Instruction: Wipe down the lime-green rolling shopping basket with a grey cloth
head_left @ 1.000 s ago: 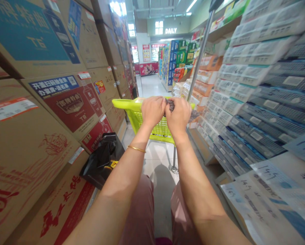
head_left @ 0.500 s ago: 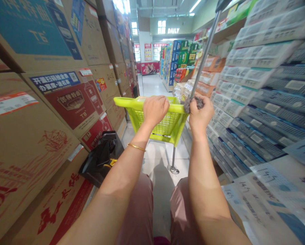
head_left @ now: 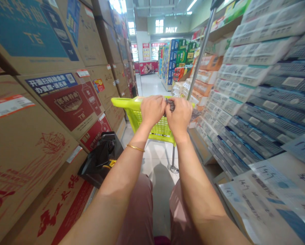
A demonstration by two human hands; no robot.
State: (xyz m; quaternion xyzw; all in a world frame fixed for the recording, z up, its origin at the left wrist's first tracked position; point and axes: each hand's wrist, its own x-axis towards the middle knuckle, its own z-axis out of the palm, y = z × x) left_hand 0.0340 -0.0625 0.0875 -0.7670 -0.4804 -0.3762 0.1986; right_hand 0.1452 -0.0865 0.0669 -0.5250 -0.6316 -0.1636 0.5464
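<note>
A lime-green plastic basket [head_left: 128,108] with lattice walls is in front of me, at the middle of the head view. My left hand [head_left: 153,109] is closed over its near rim, to the left of the other hand. Beside it, almost touching, my right hand [head_left: 179,115] is closed on a crumpled grey cloth [head_left: 194,115] pressed against the same rim. Part of the cloth shows between my two hands, the rest sticks out on the right. Behind the right hand rises a metal pole [head_left: 202,58]; its lower end and round foot show below the basket.
Printed cardboard cartons [head_left: 73,105] are stacked along the left. A black bag-like container [head_left: 98,163] stands low beside them. Wrapped packs [head_left: 254,54] pile up on the right, with handwritten price sheets [head_left: 267,177] in front. A tiled aisle [head_left: 152,83] runs ahead.
My right hand has slid left along the rim with the cloth, from beside the pole to next to my left hand. The left hand keeps its place on the rim.
</note>
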